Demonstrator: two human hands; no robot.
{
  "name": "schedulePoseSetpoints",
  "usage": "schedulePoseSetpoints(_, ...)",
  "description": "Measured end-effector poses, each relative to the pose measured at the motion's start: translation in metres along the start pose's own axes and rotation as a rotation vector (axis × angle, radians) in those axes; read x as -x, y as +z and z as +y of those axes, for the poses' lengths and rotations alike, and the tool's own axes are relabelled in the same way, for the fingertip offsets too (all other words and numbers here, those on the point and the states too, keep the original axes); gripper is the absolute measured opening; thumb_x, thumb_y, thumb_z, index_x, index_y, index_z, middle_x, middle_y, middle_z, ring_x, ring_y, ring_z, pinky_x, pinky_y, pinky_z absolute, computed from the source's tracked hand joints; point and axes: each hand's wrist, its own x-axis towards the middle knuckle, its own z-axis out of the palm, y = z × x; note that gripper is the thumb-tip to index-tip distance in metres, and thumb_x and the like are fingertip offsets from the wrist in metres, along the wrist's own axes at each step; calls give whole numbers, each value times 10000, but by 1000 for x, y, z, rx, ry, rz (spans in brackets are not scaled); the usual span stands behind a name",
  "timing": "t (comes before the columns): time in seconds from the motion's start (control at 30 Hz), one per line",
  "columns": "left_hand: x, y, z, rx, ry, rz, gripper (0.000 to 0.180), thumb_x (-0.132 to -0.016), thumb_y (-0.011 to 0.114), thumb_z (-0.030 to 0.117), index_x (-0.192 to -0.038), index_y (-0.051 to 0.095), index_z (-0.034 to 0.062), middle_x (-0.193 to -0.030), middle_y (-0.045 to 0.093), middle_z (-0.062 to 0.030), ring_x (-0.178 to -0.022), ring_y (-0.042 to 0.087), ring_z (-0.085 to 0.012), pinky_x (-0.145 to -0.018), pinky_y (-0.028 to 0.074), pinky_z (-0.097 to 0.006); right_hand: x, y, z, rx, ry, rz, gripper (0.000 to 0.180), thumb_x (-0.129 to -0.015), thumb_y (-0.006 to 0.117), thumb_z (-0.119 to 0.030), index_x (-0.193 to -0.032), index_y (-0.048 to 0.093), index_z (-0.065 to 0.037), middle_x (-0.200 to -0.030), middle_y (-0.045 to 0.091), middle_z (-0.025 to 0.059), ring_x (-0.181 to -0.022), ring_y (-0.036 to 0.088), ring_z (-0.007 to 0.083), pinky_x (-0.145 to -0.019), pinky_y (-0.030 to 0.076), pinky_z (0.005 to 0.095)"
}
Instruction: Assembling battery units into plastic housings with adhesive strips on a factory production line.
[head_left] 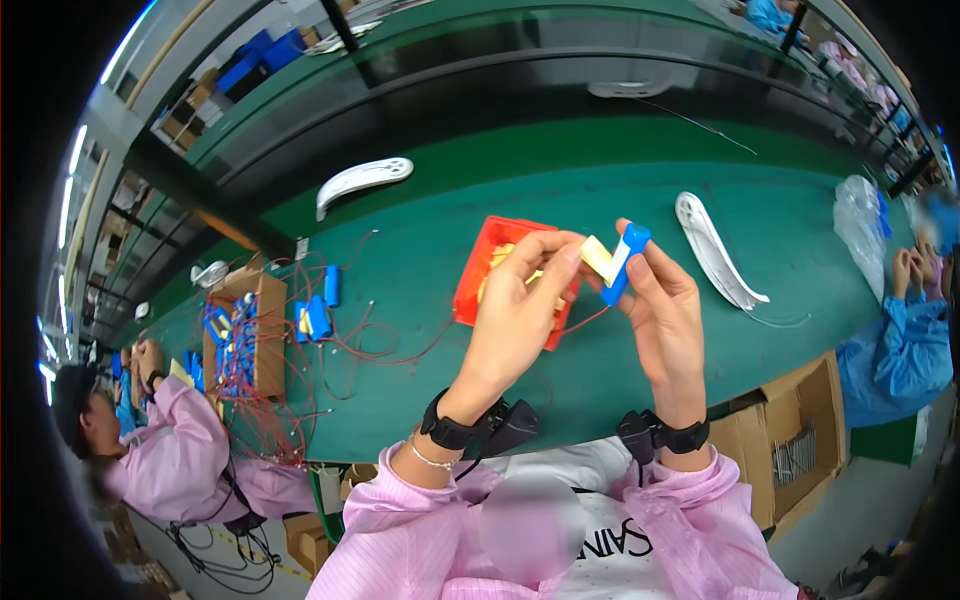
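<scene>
My right hand (668,315) holds a blue cylindrical battery cell (624,262) upright between thumb and fingers, with a red wire trailing down from it. My left hand (518,310) pinches a pale yellow strip of tape (598,256) against the cell's side. Both hands are raised above a red plastic bin (480,262) on the green workbench (420,260); the bin holds yellowish pieces, partly hidden by my left hand.
A cardboard box (262,330) of blue cells with red wires stands at the left, more loose cells (318,318) beside it. White curved plastic shells (362,178) (712,250) lie on the bench. Other workers sit at left and right. A carton (790,430) stands by my right knee.
</scene>
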Motion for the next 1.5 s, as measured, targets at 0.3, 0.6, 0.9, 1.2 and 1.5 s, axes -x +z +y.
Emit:
schedulePoseSetpoints(0.3,-11,-82,21,-771,2,-20,178,-908,600,116,-976,662,-36,-889,691,-92,-792,643,-133,-737,510,-281,-34,20,-33,64,-227,-15,471,-993,511,-236,-1399,408,-21,-1023,585,26,-911,584,123,-825,531,326)
schedulePoseSetpoints(0.6,-185,-224,26,-1267,241,365,290,-893,524,226,-994,714,32,-887,706,-164,-877,690,-287,-761,529,-385,-57,22,-40,37,-117,-108,414,-974,553,-185,-1339,495,-1,-1104,604,42,-878,574,99,-665,514,268)
schedulePoseSetpoints(0.9,-224,-277,-22,-1367,-61,-206,328,-787,681,298,-997,636,50,-944,676,-204,-928,648,-343,-790,479,-428,-27,12,-72,95,-38,-138,422,-932,592,-113,-1318,508,34,-1055,611,55,-899,578,101,-646,515,265)
schedulePoseSetpoints(1.2,-112,-83,39,-470,421,81,466,-1024,332,423,-1346,398,92,-1034,633,-145,-752,654,-218,-685,525,-362,-56,100,-5,46,-244,-28,413,-887,656,-80,-1262,551,57,-1070,628,102,-830,611,105,-638,566,256)
schedulePoseSetpoints(1.5,-48,-32,48,-116,343,-56,777,-954,79,643,-1425,252,49,-1233,497,-132,-1115,539,-199,-955,439,-326,-53,111,13,272,-428,49,319,-855,673,-16,-1162,627,55,-1024,667,128,-862,653,134,-737,560,275)
